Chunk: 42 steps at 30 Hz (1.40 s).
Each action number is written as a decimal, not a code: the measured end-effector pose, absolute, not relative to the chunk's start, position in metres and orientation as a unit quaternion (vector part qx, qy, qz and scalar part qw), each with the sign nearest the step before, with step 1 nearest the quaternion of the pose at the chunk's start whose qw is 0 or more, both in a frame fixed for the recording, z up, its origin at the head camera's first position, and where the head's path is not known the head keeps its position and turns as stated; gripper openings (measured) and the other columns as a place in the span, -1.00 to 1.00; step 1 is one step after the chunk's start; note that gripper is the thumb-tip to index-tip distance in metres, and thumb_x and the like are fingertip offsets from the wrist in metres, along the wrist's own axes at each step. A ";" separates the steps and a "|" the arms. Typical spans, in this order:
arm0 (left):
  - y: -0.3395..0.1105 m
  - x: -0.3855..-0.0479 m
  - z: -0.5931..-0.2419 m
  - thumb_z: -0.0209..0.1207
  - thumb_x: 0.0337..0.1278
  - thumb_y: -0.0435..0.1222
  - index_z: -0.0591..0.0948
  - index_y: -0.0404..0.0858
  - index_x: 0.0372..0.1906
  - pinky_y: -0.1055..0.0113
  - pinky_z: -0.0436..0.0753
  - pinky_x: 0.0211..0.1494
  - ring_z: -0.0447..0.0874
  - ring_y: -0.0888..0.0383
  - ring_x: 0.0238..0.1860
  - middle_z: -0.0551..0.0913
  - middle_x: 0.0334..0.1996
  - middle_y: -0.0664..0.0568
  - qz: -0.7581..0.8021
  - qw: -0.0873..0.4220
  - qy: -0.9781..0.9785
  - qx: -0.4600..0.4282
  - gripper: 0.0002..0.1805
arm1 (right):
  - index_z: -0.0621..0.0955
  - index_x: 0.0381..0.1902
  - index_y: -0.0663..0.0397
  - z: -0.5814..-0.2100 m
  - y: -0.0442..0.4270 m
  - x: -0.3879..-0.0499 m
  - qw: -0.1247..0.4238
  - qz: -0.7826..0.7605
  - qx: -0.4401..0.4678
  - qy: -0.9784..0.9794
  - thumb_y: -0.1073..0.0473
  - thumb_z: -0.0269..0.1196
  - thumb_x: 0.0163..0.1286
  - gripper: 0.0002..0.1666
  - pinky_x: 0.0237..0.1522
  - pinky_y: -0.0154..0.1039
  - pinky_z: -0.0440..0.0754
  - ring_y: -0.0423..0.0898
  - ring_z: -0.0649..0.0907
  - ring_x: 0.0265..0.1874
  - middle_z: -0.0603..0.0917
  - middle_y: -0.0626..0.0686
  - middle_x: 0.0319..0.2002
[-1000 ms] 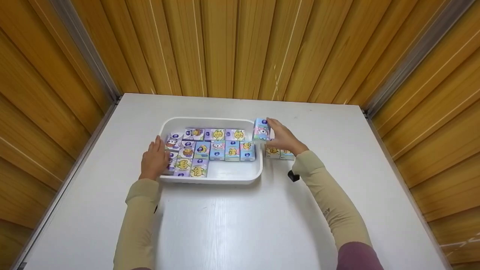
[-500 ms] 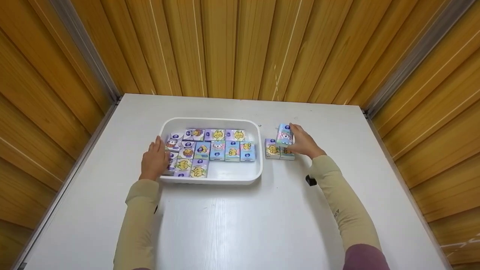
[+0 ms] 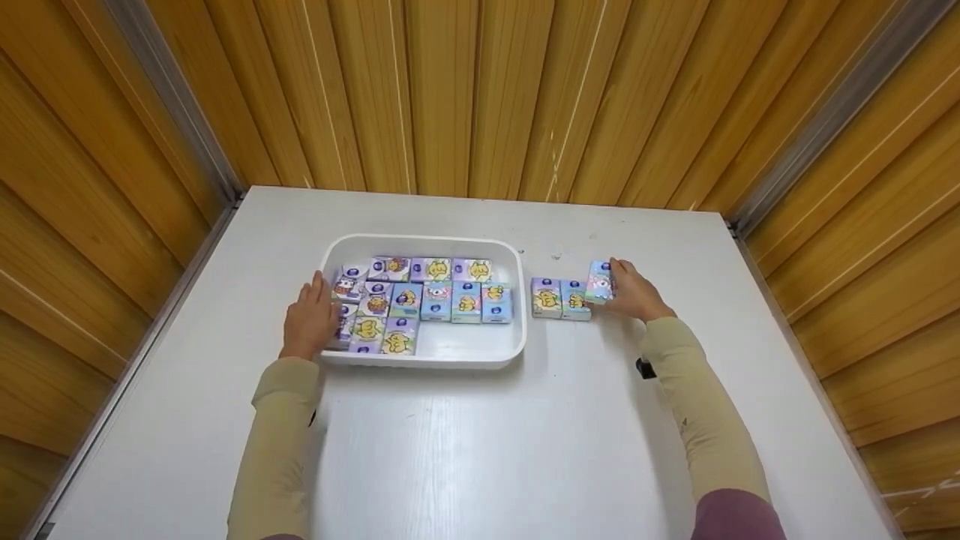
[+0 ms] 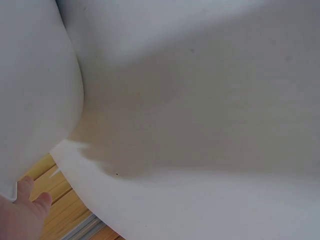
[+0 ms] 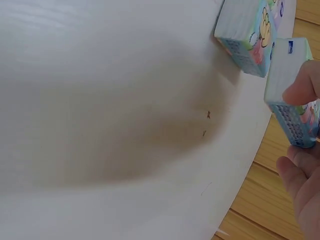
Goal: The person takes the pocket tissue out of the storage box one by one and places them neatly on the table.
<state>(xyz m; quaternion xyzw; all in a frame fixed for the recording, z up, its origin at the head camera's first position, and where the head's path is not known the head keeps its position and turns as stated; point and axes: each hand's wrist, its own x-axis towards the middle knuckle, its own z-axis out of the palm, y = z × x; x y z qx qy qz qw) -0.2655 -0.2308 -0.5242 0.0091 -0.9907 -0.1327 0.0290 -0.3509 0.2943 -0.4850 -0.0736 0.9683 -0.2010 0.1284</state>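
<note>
In the head view my right hand (image 3: pixel 637 292) grips a small blue-and-pink tissue pack (image 3: pixel 600 283) just right of two packs on the table, one purple (image 3: pixel 547 298) and one blue (image 3: pixel 575 301). The right wrist view has the thumb and fingers around the held pack (image 5: pixel 286 75), close beside another pack (image 5: pixel 242 37). A white tray (image 3: pixel 420 361) holds several packs in rows, purple ones at the left and back, blue ones toward the right. My left hand (image 3: pixel 310 319) rests over the tray's left rim; the left wrist view shows its fingertips (image 4: pixel 42 201) at the tray's edge (image 4: pixel 75 100).
The white table (image 3: pixel 480 450) reaches back to a wood-patterned wall (image 3: pixel 442 97), with similar walls at the left and right. In the tray, bare floor (image 3: pixel 465 341) shows at the front right.
My right hand has moved right with the blue-and-pink pack, from over the tray's right rim, across the two table packs, to their right side. The left hand has stayed on the tray.
</note>
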 end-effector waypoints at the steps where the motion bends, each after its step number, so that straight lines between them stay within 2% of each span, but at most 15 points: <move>1: -0.231 -0.266 -0.524 -0.22 0.25 -0.18 0.03 -0.47 0.30 -0.15 0.21 0.21 -0.04 -0.23 0.32 -0.07 0.36 -0.25 -0.131 0.029 -0.991 0.008 -0.38 | -0.14 0.36 0.24 -0.486 0.296 -0.351 0.130 -0.198 -0.073 0.969 0.01 0.29 0.06 0.14 0.28 0.16 0.03 0.29 0.03 0.30 -0.07 0.34 0.34; 12: -0.228 -0.263 -0.521 -0.22 0.26 -0.17 0.02 -0.47 0.30 -0.13 0.21 0.23 -0.02 -0.21 0.32 -0.06 0.36 -0.24 -0.124 0.025 -0.992 0.017 -0.37 | -0.15 0.35 0.29 -0.501 0.309 -0.349 0.147 -0.176 -0.059 0.972 0.17 0.24 0.10 0.05 0.27 0.15 0.07 0.30 0.08 0.28 -0.04 0.35 0.32; 22: -0.229 -0.263 -0.521 -0.23 0.27 -0.17 -0.01 -0.45 0.31 -0.13 0.16 0.26 -0.07 -0.21 0.34 -0.09 0.37 -0.22 -0.136 0.020 -0.990 0.021 -0.37 | -0.17 0.37 0.16 -0.513 0.305 -0.350 0.172 -0.195 -0.040 0.965 0.34 0.20 0.08 0.04 0.30 0.14 0.01 0.26 0.00 0.32 -0.12 0.28 0.36; 37: -0.228 -0.264 -0.523 -0.22 0.25 -0.17 0.06 -0.46 0.30 -0.14 0.23 0.21 -0.01 -0.20 0.32 -0.04 0.36 -0.23 -0.128 0.037 -0.991 0.016 -0.38 | -0.21 0.38 -0.01 -0.523 0.300 -0.348 0.214 -0.241 -0.008 0.947 0.42 0.09 0.09 0.03 0.33 0.12 -0.20 0.17 -0.16 0.36 -0.20 0.15 0.40; 42: -0.228 -0.264 -0.523 -0.23 0.26 -0.18 0.07 -0.47 0.29 -0.15 0.27 0.17 0.01 -0.22 0.31 -0.03 0.35 -0.24 -0.120 0.042 -0.992 0.011 -0.40 | -0.20 0.38 0.01 -0.516 0.294 -0.354 0.198 -0.237 -0.035 0.950 0.35 0.05 0.10 -0.01 0.33 0.13 -0.25 0.16 -0.23 0.36 -0.26 0.17 0.40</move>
